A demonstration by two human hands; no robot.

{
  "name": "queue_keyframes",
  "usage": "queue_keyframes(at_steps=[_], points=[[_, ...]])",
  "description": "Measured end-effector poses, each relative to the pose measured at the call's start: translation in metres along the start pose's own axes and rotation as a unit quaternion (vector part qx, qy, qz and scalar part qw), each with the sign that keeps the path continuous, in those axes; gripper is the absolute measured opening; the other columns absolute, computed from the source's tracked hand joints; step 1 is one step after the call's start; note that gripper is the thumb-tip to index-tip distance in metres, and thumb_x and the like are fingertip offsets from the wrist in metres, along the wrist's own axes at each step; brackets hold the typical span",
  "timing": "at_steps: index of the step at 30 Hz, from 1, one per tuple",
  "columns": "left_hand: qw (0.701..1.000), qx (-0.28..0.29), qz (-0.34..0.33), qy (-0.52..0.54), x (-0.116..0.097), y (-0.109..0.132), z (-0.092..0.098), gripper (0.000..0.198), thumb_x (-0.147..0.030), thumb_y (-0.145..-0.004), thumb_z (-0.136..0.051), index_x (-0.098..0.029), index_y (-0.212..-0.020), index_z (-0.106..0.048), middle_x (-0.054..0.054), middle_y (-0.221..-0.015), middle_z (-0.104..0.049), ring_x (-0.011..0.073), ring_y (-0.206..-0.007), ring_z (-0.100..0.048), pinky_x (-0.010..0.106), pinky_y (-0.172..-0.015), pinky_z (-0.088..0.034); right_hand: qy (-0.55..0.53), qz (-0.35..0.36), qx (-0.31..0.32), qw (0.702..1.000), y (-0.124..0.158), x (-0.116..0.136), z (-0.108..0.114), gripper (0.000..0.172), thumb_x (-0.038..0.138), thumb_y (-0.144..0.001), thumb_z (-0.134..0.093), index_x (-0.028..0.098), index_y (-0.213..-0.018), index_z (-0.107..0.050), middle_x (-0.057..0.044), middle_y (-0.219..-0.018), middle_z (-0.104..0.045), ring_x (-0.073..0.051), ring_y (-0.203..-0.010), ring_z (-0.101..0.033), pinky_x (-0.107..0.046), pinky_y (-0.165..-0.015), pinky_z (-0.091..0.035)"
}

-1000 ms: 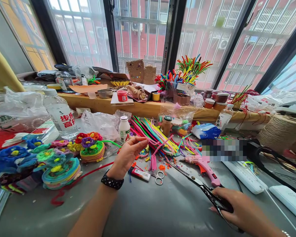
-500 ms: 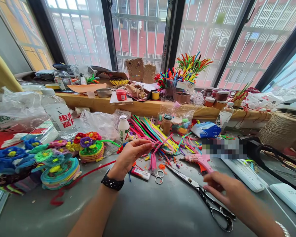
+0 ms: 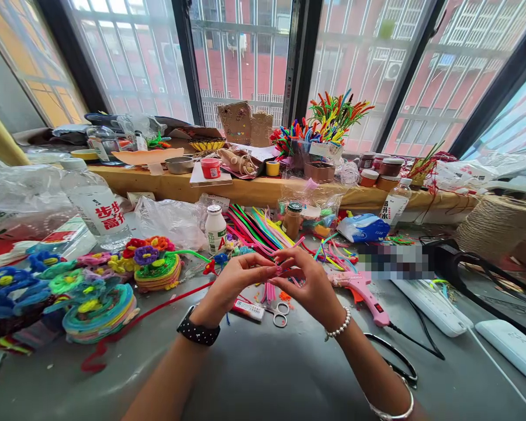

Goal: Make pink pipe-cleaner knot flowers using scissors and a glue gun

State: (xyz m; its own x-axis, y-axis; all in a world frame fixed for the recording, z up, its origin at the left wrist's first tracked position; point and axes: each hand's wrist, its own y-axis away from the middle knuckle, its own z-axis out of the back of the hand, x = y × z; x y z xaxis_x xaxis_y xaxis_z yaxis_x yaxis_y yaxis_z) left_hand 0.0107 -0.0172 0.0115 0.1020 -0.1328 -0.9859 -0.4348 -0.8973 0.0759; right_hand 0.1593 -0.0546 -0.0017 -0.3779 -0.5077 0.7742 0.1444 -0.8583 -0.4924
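My left hand (image 3: 232, 285) is raised over the middle of the table, thumb and fingertips pinched on a small pink pipe cleaner (image 3: 279, 269). From the other side my right hand (image 3: 310, 287) meets it, its fingertips closed on the same piece, mostly hidden between the fingers. Pink strands (image 3: 269, 293) show just below; whether they join the held piece I cannot tell. Small scissors (image 3: 280, 317) and a small white box (image 3: 249, 310) lie beneath my hands. My right forearm covers most of the large scissors (image 3: 409, 374). A pink glue gun (image 3: 364, 292) lies to the right.
Pipe-cleaner flowers (image 3: 99, 313) crowd the left side. Behind my hands are loose pipe cleaners (image 3: 254, 228), a white bottle (image 3: 215, 229) and a brown jar (image 3: 293, 220). A power strip (image 3: 438, 310), cables and a twine spool (image 3: 491, 225) stand right. A cluttered ledge (image 3: 166, 186) runs along the window.
My right hand has moved from beside the glue gun leftward to my left hand and closed on the pink pipe cleaner. My left hand has stayed nearly in place, still pinching.
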Motion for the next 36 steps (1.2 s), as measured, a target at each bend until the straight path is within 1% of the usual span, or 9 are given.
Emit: queue_keyframes(at_steps=[5, 14, 22, 25, 27, 31, 33, 34, 36], points=[[1.000, 0.014, 0.003, 0.007, 0.001, 0.000, -0.003, 0.015, -0.022, -0.054, -0.069, -0.012, -0.063, -0.060, 0.001, -0.060, -0.060, 0.0100, -0.057, -0.055, 0.022, -0.060, -0.044, -0.015, -0.010, -0.019, 1.000, 0.007, -0.001, 0.001, 0.020, 0.026, -0.074, -0.054, 0.017, -0.092, -0.051, -0.002, -0.080, -0.055, -0.011, -0.071, -0.057, -0.026, -0.067, -0.050], [1.000, 0.018, 0.016, 0.015, 0.002, -0.002, -0.003, 0.013, -0.020, -0.058, -0.067, -0.012, -0.062, -0.058, 0.000, -0.061, -0.063, 0.0091, -0.059, -0.059, 0.019, -0.062, -0.046, 0.029, -0.002, -0.054, 0.998, 0.009, -0.001, -0.001, 0.011, 0.024, -0.076, -0.052, 0.016, -0.081, -0.057, -0.004, -0.079, -0.057, -0.013, -0.073, -0.055, -0.025, -0.065, -0.048], [0.999, 0.013, 0.006, -0.043, 0.004, -0.004, 0.001, 0.019, -0.026, -0.057, -0.067, -0.012, -0.068, -0.060, 0.002, -0.064, -0.064, 0.0121, -0.062, -0.060, 0.022, -0.062, -0.047, 0.038, -0.011, -0.085, 0.996, 0.010, -0.004, -0.003, 0.011, 0.026, -0.074, -0.054, 0.017, -0.075, -0.060, -0.003, -0.071, -0.060, -0.014, -0.067, -0.056, -0.026, -0.061, -0.047], [0.992, -0.023, -0.029, -0.120, 0.007, -0.006, 0.001, 0.024, -0.033, -0.060, -0.063, -0.012, -0.069, -0.060, 0.004, -0.066, -0.064, 0.0153, -0.064, -0.060, 0.026, -0.063, -0.047, 0.030, -0.018, -0.102, 0.994, 0.008, -0.006, 0.007, 0.011, 0.027, -0.073, -0.055, 0.017, -0.074, -0.060, -0.003, -0.070, -0.061, -0.013, -0.064, -0.057, -0.024, -0.060, -0.047], [0.968, -0.082, -0.069, -0.227, 0.011, -0.009, 0.001, 0.028, -0.040, -0.063, -0.057, -0.013, -0.068, -0.060, 0.004, -0.065, -0.063, 0.0169, -0.064, -0.060, 0.027, -0.061, -0.047, 0.028, -0.039, -0.119, 0.992, 0.005, -0.010, 0.022, 0.014, 0.030, -0.072, -0.056, 0.017, -0.075, -0.059, -0.003, -0.071, -0.062, -0.013, -0.063, -0.059, -0.024, -0.059, -0.047], [0.851, -0.164, -0.154, -0.475, 0.022, -0.012, 0.000, 0.036, -0.048, -0.072, -0.043, -0.015, -0.069, -0.057, 0.005, -0.066, -0.062, 0.0176, -0.062, -0.058, 0.028, -0.059, -0.042, 0.136, -0.095, -0.114, 0.979, 0.001, -0.029, 0.067, 0.017, 0.033, -0.071, -0.055, 0.017, -0.075, -0.060, -0.003, -0.072, -0.065, -0.014, -0.063, -0.060, -0.024, -0.059, -0.046], [0.798, -0.163, -0.158, -0.558, 0.028, -0.013, -0.002, 0.036, -0.048, -0.073, -0.040, -0.015, -0.069, -0.055, 0.006, -0.066, -0.061, 0.0187, -0.063, -0.057, 0.028, -0.057, -0.040, 0.298, -0.150, -0.111, 0.936, 0.003, -0.044, 0.090, 0.011, 0.027, -0.070, -0.055, 0.018, -0.072, -0.062, -0.002, -0.071, -0.065, -0.014, -0.064, -0.059, -0.024, -0.061, -0.044], [0.777, -0.154, -0.151, -0.591, 0.030, -0.013, -0.003, 0.035, -0.048, -0.073, -0.040, -0.015, -0.069, -0.054, 0.007, -0.066, -0.060, 0.0196, -0.063, -0.057, 0.028, -0.057, -0.039, 0.394, -0.196, -0.109, 0.891, 0.005, -0.052, 0.100, 0.008, 0.024, -0.068, -0.056, 0.019, -0.068, -0.062, -0.001, -0.068, -0.066, -0.015, -0.064, -0.059, -0.024, -0.061, -0.043], [0.747, -0.125, -0.123, -0.641, 0.035, -0.013, -0.006, 0.034, -0.047, -0.073, -0.041, -0.015, -0.070, -0.052, 0.008, -0.066, -0.060, 0.0216, -0.064, -0.057, 0.028, -0.055, -0.038, 0.442, -0.237, -0.127, 0.856, 0.010, -0.066, 0.117, 0.007, 0.020, -0.065, -0.057, 0.018, -0.061, -0.063, -0.005, -0.064, -0.066, -0.020, -0.062, -0.059, -0.029, -0.058, -0.041]])
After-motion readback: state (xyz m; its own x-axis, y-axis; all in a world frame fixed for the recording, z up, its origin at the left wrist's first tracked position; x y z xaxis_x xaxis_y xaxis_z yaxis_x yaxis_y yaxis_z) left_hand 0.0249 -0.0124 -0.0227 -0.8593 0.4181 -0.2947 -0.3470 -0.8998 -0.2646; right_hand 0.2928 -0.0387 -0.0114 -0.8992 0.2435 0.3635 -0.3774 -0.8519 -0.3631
